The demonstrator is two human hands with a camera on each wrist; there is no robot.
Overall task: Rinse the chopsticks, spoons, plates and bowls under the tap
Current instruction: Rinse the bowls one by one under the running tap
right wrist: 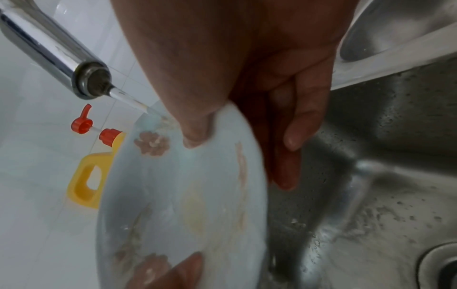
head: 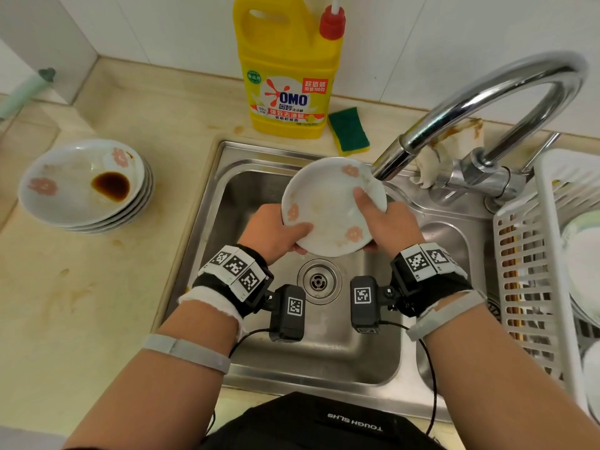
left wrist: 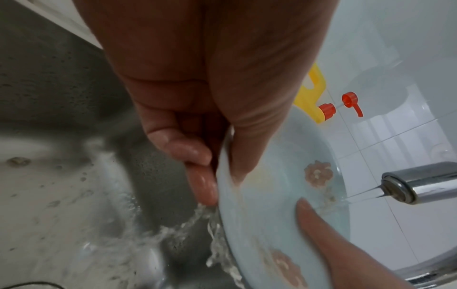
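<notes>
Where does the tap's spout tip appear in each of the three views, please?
Head: spout tip right of centre, at the plate's far rim.
Left wrist: right edge, below the middle.
Right wrist: upper left.
Shared landmark: yellow detergent jug.

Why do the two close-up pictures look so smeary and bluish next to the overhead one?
Head view: sharp and evenly lit, with glare on the tap and edges bent by the wide lens. Left wrist view: the plate is motion-blurred, tinted blue, and the left hand looms dark. Right wrist view: the plate rim is smeared, and the right hand is dim and soft.
</notes>
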